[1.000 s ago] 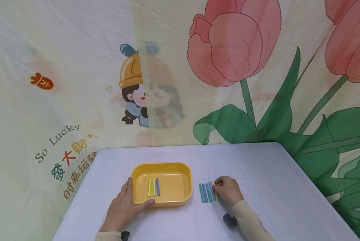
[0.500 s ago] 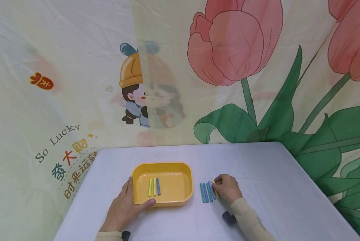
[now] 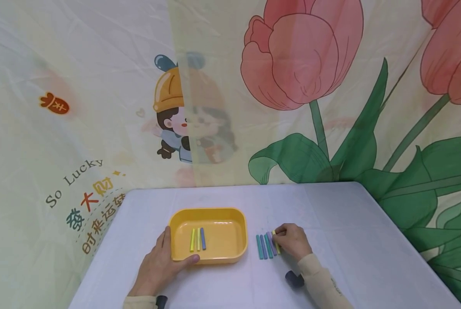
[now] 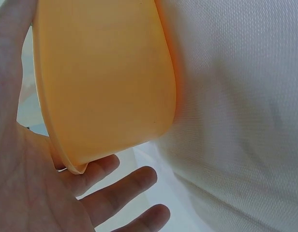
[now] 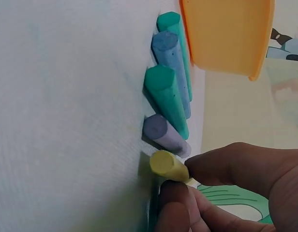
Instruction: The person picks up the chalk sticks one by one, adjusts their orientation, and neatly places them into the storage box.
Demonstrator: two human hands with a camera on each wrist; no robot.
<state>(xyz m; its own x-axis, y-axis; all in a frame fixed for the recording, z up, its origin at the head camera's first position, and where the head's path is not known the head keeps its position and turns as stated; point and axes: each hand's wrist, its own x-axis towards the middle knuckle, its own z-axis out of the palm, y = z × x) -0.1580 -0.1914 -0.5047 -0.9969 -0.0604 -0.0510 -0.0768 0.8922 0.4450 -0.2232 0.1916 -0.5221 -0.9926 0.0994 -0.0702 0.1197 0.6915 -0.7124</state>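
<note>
A yellow tray (image 3: 222, 255) (image 4: 105, 82) (image 5: 226, 34) sits on the white table (image 3: 330, 214) with three chalk sticks (image 3: 197, 239) inside: two yellowish, one blue. My left hand (image 3: 161, 266) (image 4: 28, 188) holds its near left corner, thumb on the front rim. To the tray's right lies a row of chalk sticks (image 3: 264, 246) (image 5: 171, 92): teal, blue, teal and lilac. My right hand (image 3: 292, 241) (image 5: 226, 193) pinches the yellow chalk (image 3: 276, 246) (image 5: 167, 166) at the row's right end, which still lies on the table.
A printed cloth backdrop (image 3: 230, 94) with tulips and a cartoon figure hangs right behind the table's far edge. A dark wrist-camera mount (image 3: 294, 279) sits under my right forearm. Bare table stretches to the right of the chalk row.
Both hands stay almost still. The right hand has settled its fingers a little on the yellow chalk; the view shifted slightly.
</note>
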